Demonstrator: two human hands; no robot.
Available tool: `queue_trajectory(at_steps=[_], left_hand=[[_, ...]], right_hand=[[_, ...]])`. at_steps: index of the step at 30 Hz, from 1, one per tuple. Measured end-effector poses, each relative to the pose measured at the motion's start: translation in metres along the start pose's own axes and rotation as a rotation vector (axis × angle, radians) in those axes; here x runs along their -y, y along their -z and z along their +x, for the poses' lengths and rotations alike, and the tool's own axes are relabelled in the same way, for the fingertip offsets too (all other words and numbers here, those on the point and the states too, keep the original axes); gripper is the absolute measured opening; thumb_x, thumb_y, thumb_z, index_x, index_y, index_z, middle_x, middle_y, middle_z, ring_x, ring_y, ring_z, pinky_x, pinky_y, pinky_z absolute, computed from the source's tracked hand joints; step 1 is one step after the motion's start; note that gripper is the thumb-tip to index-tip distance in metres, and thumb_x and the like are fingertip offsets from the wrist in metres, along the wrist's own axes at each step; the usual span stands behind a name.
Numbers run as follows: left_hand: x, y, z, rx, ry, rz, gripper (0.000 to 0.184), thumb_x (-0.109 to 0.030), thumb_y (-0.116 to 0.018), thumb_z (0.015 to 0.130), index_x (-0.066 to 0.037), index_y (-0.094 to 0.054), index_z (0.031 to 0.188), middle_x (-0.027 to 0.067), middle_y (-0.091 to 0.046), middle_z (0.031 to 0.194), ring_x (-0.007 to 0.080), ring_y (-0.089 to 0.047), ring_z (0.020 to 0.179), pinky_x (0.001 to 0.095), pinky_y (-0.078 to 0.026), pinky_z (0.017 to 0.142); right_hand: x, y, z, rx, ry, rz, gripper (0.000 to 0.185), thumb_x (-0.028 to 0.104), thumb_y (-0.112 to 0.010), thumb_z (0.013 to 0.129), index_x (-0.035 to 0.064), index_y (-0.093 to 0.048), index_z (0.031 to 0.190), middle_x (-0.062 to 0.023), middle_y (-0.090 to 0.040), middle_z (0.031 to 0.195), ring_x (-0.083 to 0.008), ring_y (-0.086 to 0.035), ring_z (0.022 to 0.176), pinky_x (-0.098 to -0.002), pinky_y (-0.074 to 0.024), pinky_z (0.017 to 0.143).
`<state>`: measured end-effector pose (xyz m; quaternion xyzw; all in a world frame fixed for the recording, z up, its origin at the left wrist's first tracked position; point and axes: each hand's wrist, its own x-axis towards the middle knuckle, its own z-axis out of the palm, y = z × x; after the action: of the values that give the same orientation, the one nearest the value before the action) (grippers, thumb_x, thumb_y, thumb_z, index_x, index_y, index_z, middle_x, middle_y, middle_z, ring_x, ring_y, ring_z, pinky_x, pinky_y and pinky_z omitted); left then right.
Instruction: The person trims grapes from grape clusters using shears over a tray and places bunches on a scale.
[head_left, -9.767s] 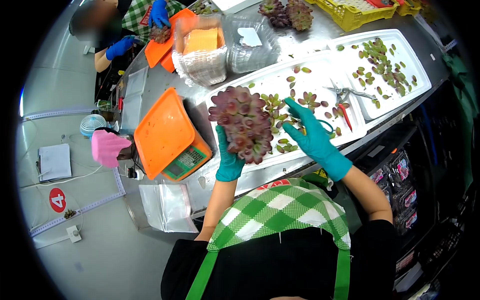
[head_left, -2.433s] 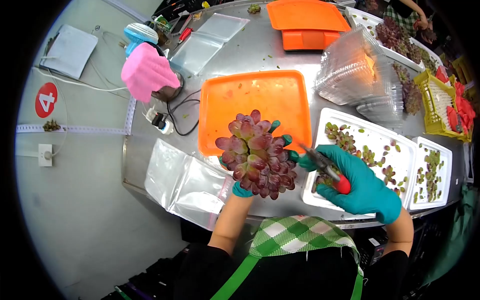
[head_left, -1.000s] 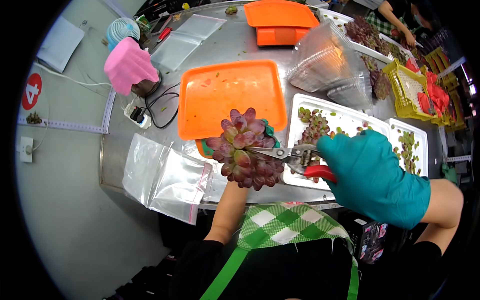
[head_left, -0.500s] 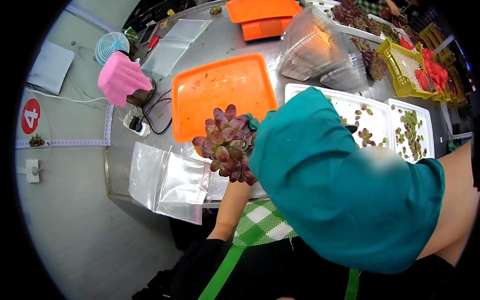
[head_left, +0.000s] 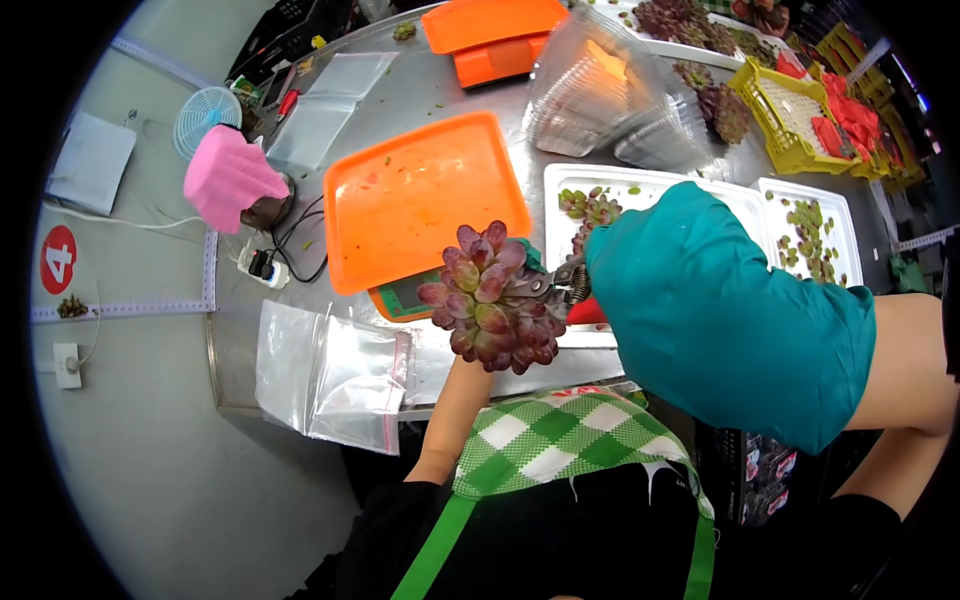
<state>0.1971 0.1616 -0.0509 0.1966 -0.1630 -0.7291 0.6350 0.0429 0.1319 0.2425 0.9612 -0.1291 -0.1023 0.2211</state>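
Note:
A purple-green rosette succulent (head_left: 492,300) is held up over the near table edge. My left hand (head_left: 534,257) is behind it; only a bit of teal glove shows past the leaves, and the bare forearm rises from below. In a teal glove, my right hand (head_left: 690,290) is closed around pruning shears (head_left: 568,284) with a red handle. The blades reach in among the leaves at the rosette's right side; their tips are partly hidden. Behind lies a white tray (head_left: 555,180) with another succulent piece (head_left: 592,208) and loose leaves.
An orange scale with a tray (head_left: 425,190) stands just beyond the rosette. Clear plastic bags (head_left: 335,370) lie on the left. Stacked clear clamshells (head_left: 600,95), a second orange scale (head_left: 495,40) and a yellow crate (head_left: 790,120) are at the back. A smaller tray (head_left: 850,235) holds leaves.
My right hand has drawn back to the right and away from the camera, so the shears now show against the rosette. The rosette sits slightly farther right, and the view has shifted.

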Motion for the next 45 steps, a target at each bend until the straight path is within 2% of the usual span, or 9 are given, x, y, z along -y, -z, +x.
queue_trajectory(at_steps=[10,17,20,23,27,31,32,37,45], left_hand=[[0.036,-0.015,0.009,0.046,0.168,-0.021,0.089,-0.064,-0.047,0.069,-0.010,-0.018,0.133,0.0134,-0.027,0.134,0.0281,-0.035,0.119,0.0406,-0.032,0.098],[0.082,-0.035,0.024,0.140,0.384,-0.105,0.091,-0.066,-0.046,0.068,-0.010,-0.017,0.134,0.0137,-0.027,0.134,0.0284,-0.034,0.119,0.0410,-0.032,0.098],[0.097,-0.043,0.035,0.306,0.423,-0.135,0.098,-0.075,-0.038,0.063,-0.012,-0.014,0.134,0.0146,-0.023,0.136,0.0297,-0.032,0.120,0.0419,-0.030,0.100],[0.105,-0.063,0.048,0.160,0.508,-0.059,0.095,-0.072,-0.039,0.065,-0.012,-0.015,0.134,0.0150,-0.023,0.136,0.0296,-0.032,0.121,0.0422,-0.029,0.100],[0.123,-0.064,0.066,0.219,0.571,-0.057,0.091,-0.069,-0.038,0.069,-0.010,-0.016,0.134,0.0130,-0.023,0.136,0.0280,-0.031,0.122,0.0405,-0.029,0.100],[0.127,-0.074,0.073,0.111,0.549,0.066,0.089,-0.070,-0.039,0.068,-0.014,-0.017,0.134,0.0129,-0.023,0.136,0.0290,-0.030,0.122,0.0432,-0.029,0.100],[0.128,-0.066,0.078,0.134,0.554,-0.107,0.076,-0.061,-0.036,0.078,-0.010,-0.022,0.132,0.0113,-0.029,0.133,0.0247,-0.035,0.120,0.0386,-0.031,0.099],[0.124,-0.059,0.079,0.008,0.533,0.037,0.069,-0.054,-0.042,0.080,-0.009,-0.028,0.130,0.0110,-0.036,0.129,0.0249,-0.040,0.116,0.0391,-0.034,0.097],[0.105,-0.105,0.082,-0.142,0.697,-0.109,0.061,-0.044,-0.044,0.084,-0.007,-0.028,0.130,0.0152,-0.034,0.130,0.0276,-0.038,0.117,0.0408,-0.033,0.097]], right_hand=[[-0.004,-0.050,-0.051,0.228,-0.115,0.268,0.031,0.031,-0.061,0.071,0.0025,-0.050,0.078,-0.0107,-0.053,0.065,-0.0255,-0.055,0.058,-0.0362,-0.0409,0.054],[-0.003,-0.125,-0.104,0.434,-0.453,0.818,0.024,0.025,-0.059,0.070,0.0035,-0.054,0.078,-0.0127,-0.056,0.065,-0.0293,-0.057,0.061,-0.0395,-0.0434,0.053],[-0.006,-0.158,-0.127,0.546,-0.476,0.868,0.040,0.035,-0.061,0.072,0.0039,-0.052,0.094,-0.0155,-0.058,0.081,-0.0300,-0.058,0.074,-0.0389,-0.0464,0.064],[-0.005,-0.184,-0.149,0.503,-0.519,0.905,0.044,0.036,-0.062,0.071,0.0047,-0.051,0.099,-0.0153,-0.058,0.082,-0.0312,-0.058,0.074,-0.0389,-0.0464,0.065],[-0.010,-0.211,-0.173,0.578,-0.575,1.031,0.042,0.042,-0.056,0.073,0.0069,-0.053,0.096,-0.0140,-0.059,0.082,-0.0296,-0.057,0.080,-0.0391,-0.0455,0.072],[-0.007,-0.238,-0.185,0.426,-0.590,1.030,0.045,0.044,-0.057,0.073,0.0079,-0.053,0.099,-0.0130,-0.058,0.085,-0.0288,-0.056,0.083,-0.0395,-0.0453,0.071],[-0.009,-0.242,-0.186,0.443,-0.596,1.042,0.046,0.044,-0.058,0.072,0.0078,-0.053,0.100,-0.0128,-0.058,0.085,-0.0297,-0.056,0.081,-0.0397,-0.0454,0.070],[-0.014,-0.260,-0.184,0.452,-0.651,1.099,0.049,0.044,-0.059,0.071,0.0077,-0.053,0.104,-0.0119,-0.058,0.087,-0.0302,-0.058,0.077,-0.0393,-0.0454,0.068],[-0.019,-0.284,-0.189,0.420,-0.800,1.121,0.042,0.041,-0.057,0.072,0.0043,-0.053,0.093,-0.0133,-0.059,0.072,-0.0301,-0.058,0.067,-0.0400,-0.0452,0.062]])
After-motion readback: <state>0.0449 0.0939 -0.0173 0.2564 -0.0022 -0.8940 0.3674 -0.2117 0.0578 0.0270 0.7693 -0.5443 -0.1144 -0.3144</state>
